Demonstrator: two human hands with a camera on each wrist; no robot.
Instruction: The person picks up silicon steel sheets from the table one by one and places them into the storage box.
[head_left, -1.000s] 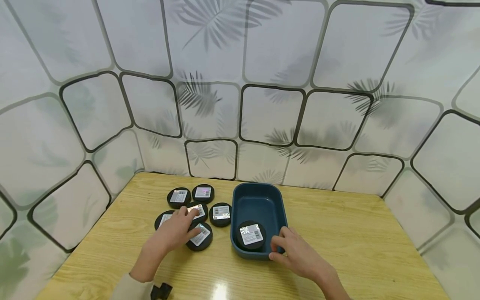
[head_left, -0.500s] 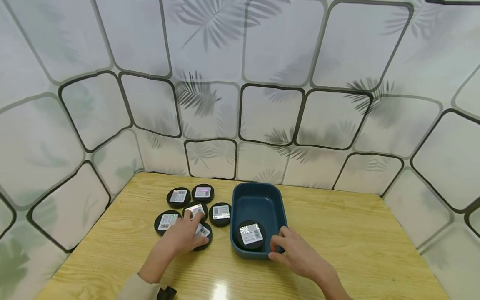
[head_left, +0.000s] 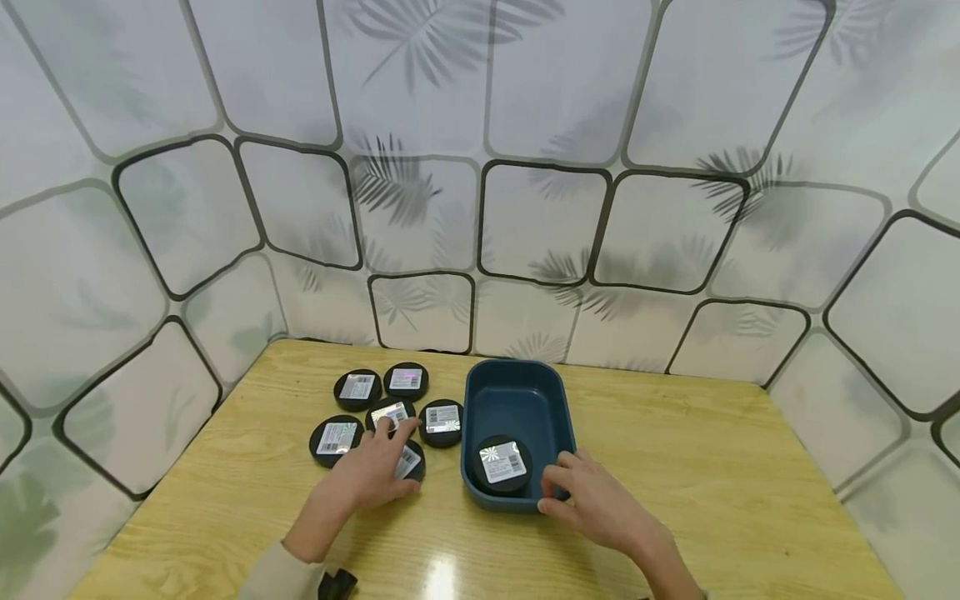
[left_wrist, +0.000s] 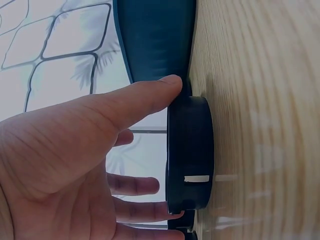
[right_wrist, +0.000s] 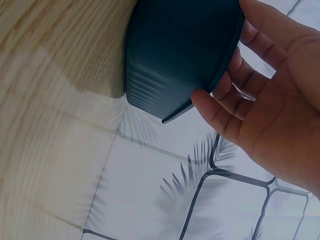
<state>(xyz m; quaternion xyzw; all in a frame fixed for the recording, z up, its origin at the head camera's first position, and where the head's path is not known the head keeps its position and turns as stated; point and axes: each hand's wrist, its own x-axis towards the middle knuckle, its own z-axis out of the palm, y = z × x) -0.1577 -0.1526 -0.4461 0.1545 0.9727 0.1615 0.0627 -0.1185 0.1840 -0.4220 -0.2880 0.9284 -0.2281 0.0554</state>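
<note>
My left hand point(head_left: 367, 473) is over the front of several flat, round black discs with white barcode labels. Beneath it lies the front disc point(head_left: 411, 460), partly hidden by the hand. In the left wrist view the thumb overlaps the upper edge of that disc point(left_wrist: 191, 150), and the other fingers stretch loosely along its top side. With bent fingers over the rim and thumb at the near corner, my right hand point(head_left: 600, 504) holds a dark blue plastic bin point(head_left: 517, 404). One labelled disc point(head_left: 502, 467) lies in the bin's near end.
Behind the left hand are more discs: a left one point(head_left: 336, 440), a middle one point(head_left: 390, 414), one beside the bin point(head_left: 441, 423) and two at the back, including the far-left disc point(head_left: 357, 389). A patterned curtain point(head_left: 420, 312) borders the wooden table point(head_left: 690, 450).
My left hand has shifted slightly right over the front disc, uncovering the left disc. The right hand stays on the bin's rim. The head view has tilted a little.
</note>
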